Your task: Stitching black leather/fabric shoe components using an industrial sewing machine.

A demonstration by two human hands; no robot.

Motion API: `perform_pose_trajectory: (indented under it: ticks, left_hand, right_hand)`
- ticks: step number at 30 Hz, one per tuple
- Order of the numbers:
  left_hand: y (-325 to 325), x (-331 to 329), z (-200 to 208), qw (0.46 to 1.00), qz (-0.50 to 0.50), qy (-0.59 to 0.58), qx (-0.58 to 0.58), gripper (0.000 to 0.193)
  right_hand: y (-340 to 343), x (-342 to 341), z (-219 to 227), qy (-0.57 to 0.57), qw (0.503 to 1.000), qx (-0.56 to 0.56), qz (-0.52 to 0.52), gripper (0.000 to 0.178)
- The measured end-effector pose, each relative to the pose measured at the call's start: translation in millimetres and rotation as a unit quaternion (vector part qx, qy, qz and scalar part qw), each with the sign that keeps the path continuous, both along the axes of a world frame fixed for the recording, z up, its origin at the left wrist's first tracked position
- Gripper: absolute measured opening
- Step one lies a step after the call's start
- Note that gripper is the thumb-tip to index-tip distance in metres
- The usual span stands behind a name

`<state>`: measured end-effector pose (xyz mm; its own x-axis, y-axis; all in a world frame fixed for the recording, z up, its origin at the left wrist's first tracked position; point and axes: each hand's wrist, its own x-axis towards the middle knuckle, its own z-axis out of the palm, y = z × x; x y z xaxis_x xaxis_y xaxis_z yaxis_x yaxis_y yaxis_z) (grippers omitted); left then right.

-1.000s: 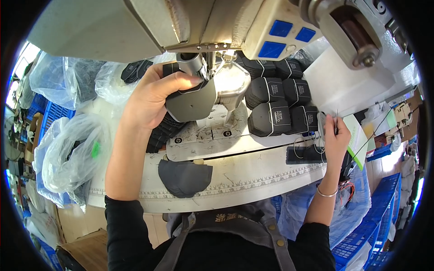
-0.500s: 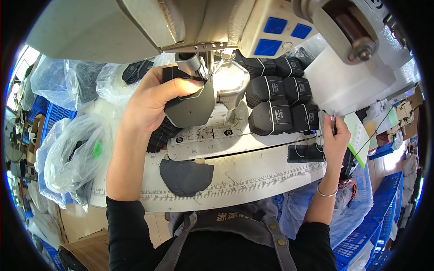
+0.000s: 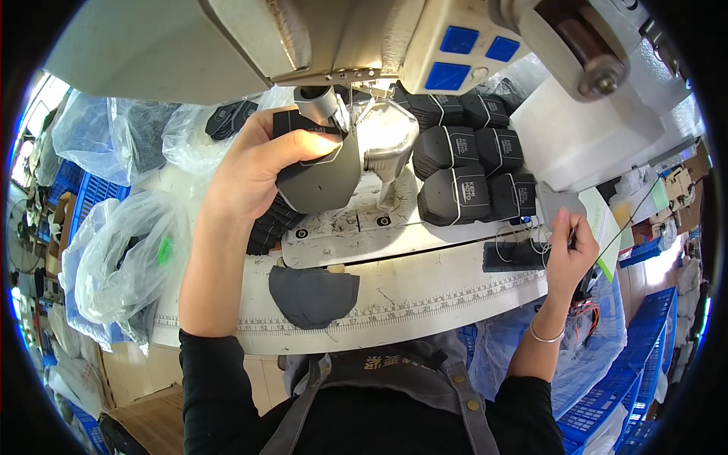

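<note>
We see the left hand (image 3: 254,171) closed around a grey fabric piece (image 3: 322,178) with a small black label patch at its top, holding it up under the needle area of the sewing machine (image 3: 334,45). The thumb lies across the front of the piece and the fingers wrap behind it. The piece stands roughly upright in the grip: its long axis runs from the label end near the machine's presser foot (image 3: 318,102) down toward the white table (image 3: 425,288), its rounded lower edge pointing at us and slightly left. It sits just left of the machine's bright metal post (image 3: 387,136).

The right hand (image 3: 567,254) rests at the right end of the table, fingers pinched narrowly together on what looks like a thin thread or small tool; we cannot tell which. Just beside it lies a flat black piece (image 3: 512,256) with loose thread over it.

Behind the post, stacks of finished black pieces (image 3: 462,174) with white trim lines stand in rows. A dark grey cut panel (image 3: 312,294) lies flat at the table's near edge, over the printed ruler. Clear plastic bags (image 3: 125,273) of dark parts hang to the left, and blue crates (image 3: 629,387) sit low on the right.
</note>
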<state>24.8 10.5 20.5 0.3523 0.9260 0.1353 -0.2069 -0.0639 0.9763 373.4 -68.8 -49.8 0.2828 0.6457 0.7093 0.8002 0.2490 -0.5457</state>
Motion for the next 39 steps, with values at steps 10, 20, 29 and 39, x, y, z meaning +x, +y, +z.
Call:
perform_pose_trajectory:
  ticks: [10,20,29,39]
  left_hand:
    - [2.9,-1.9,-2.0,0.999,0.005,0.033,0.027,0.010]
    - [5.5,-7.2,-1.9,0.999,-0.005,0.021,0.031,0.012]
    - [11.2,-6.6,-4.7,1.000,-0.007,0.006,0.022,0.016]
    - [17.1,0.2,-4.0,0.998,0.044,-0.026,0.033,0.017]
  right_hand:
    - [-5.1,-13.9,-2.1,0.052,0.998,0.010,0.040,0.029]
    - [-4.2,-18.6,-8.9,0.051,0.997,-0.009,0.062,0.028]
    - [-10.2,-13.3,-14.2,0.034,0.995,-0.028,0.090,0.023]
    - [-11.6,-21.3,-15.2,0.070,0.994,-0.032,0.082,0.024]
